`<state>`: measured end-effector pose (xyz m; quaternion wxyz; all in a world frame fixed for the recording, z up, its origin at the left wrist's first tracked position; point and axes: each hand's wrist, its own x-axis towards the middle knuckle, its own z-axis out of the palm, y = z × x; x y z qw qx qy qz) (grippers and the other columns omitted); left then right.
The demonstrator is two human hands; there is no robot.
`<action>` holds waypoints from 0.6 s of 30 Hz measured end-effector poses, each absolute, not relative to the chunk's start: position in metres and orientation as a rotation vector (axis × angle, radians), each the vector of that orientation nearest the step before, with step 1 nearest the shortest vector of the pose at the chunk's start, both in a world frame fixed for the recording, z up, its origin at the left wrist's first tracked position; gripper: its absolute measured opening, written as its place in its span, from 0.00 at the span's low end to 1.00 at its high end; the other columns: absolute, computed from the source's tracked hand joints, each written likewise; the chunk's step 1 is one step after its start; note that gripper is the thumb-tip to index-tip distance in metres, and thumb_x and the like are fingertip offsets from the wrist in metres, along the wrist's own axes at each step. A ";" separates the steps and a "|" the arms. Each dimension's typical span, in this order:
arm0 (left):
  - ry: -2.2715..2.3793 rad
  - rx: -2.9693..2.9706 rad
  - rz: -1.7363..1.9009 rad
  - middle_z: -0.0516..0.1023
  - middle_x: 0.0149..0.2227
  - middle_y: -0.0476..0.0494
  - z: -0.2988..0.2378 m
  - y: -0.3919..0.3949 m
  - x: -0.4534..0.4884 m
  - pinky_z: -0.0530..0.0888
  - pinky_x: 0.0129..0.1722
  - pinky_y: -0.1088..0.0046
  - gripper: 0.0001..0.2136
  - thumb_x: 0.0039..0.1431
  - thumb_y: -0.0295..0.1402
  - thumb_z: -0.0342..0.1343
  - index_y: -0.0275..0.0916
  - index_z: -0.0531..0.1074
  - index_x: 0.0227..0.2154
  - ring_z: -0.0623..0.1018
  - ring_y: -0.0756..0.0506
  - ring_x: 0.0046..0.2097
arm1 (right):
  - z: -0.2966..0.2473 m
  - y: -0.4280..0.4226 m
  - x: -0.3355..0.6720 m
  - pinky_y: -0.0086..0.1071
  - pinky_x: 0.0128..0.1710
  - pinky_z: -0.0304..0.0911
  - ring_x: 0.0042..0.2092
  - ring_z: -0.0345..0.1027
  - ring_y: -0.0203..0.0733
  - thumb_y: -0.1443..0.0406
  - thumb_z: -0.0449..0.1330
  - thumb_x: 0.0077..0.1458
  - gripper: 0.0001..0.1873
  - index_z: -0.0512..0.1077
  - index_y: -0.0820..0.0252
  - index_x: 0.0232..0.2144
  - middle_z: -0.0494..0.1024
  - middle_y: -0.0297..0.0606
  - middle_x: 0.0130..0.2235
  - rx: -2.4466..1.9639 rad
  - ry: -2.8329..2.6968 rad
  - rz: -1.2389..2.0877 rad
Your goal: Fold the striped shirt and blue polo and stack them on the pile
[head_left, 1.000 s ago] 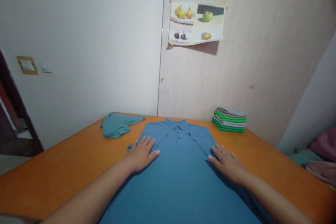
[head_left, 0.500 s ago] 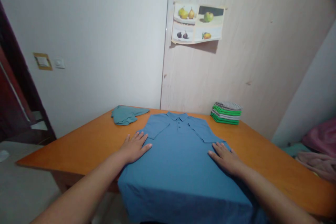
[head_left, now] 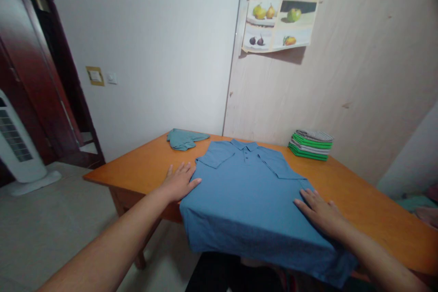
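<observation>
A blue polo shirt (head_left: pixel 249 191) lies face up on the orange wooden table (head_left: pixel 147 169), collar toward the wall, its hem hanging over the near edge. My left hand (head_left: pixel 178 183) rests flat, fingers spread, on the table at the shirt's left side, with the thumb touching the cloth. Flat on the shirt's right side near the edge lies my right hand (head_left: pixel 320 213), fingers stretched out. Neither hand holds anything.
A crumpled teal garment (head_left: pixel 185 138) lies at the table's far left corner. A stack of folded green and grey clothes (head_left: pixel 310 144) sits at the back right by the wall. A white fan (head_left: pixel 15 150) stands on the floor at left beside a dark doorway (head_left: pixel 51 77).
The view has pulled back and swung left, so the table edge and floor now show. Both hands have slid down the shirt's sides toward its lower part.
</observation>
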<state>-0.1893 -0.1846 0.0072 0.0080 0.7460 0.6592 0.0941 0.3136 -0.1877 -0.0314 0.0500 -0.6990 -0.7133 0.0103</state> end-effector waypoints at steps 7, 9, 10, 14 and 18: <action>1.935 2.507 0.721 0.71 0.61 0.35 0.002 -0.213 -0.186 0.57 0.62 0.46 0.23 0.67 0.49 0.45 0.42 0.72 0.55 0.67 0.35 0.63 | -0.041 -0.206 0.302 0.61 0.66 0.44 0.68 0.51 0.58 0.43 0.47 0.60 0.37 0.66 0.57 0.62 0.63 0.47 0.66 -1.824 -2.145 0.065; 1.903 2.535 0.978 0.78 0.50 0.37 -0.003 -0.224 -0.189 0.67 0.55 0.57 0.18 0.67 0.45 0.46 0.40 0.75 0.48 0.75 0.39 0.52 | -0.038 -0.214 0.306 0.56 0.64 0.52 0.65 0.60 0.57 0.45 0.50 0.60 0.33 0.72 0.58 0.57 0.70 0.48 0.62 -1.756 -2.018 0.056; 1.906 2.521 1.119 0.79 0.45 0.37 -0.007 -0.230 -0.191 0.70 0.51 0.61 0.17 0.67 0.43 0.47 0.39 0.75 0.45 0.76 0.40 0.48 | -0.036 -0.219 0.309 0.53 0.63 0.56 0.62 0.64 0.56 0.45 0.50 0.60 0.31 0.74 0.58 0.54 0.73 0.48 0.59 -1.719 -1.930 0.047; 2.056 2.248 1.564 0.77 0.34 0.43 -0.035 -0.261 -0.194 0.70 0.43 0.66 0.14 0.64 0.45 0.50 0.40 0.73 0.34 0.76 0.42 0.38 | -0.034 -0.257 0.319 0.43 0.52 0.66 0.50 0.74 0.51 0.47 0.51 0.60 0.26 0.77 0.58 0.43 0.81 0.45 0.46 -1.581 -1.512 -0.011; 1.958 1.784 1.609 0.75 0.28 0.48 -0.067 -0.284 -0.186 0.70 0.34 0.70 0.17 0.60 0.51 0.53 0.41 0.71 0.31 0.74 0.45 0.31 | -0.053 -0.301 0.326 0.37 0.40 0.67 0.37 0.74 0.48 0.46 0.53 0.58 0.24 0.76 0.58 0.31 0.80 0.40 0.32 -1.594 -1.192 0.010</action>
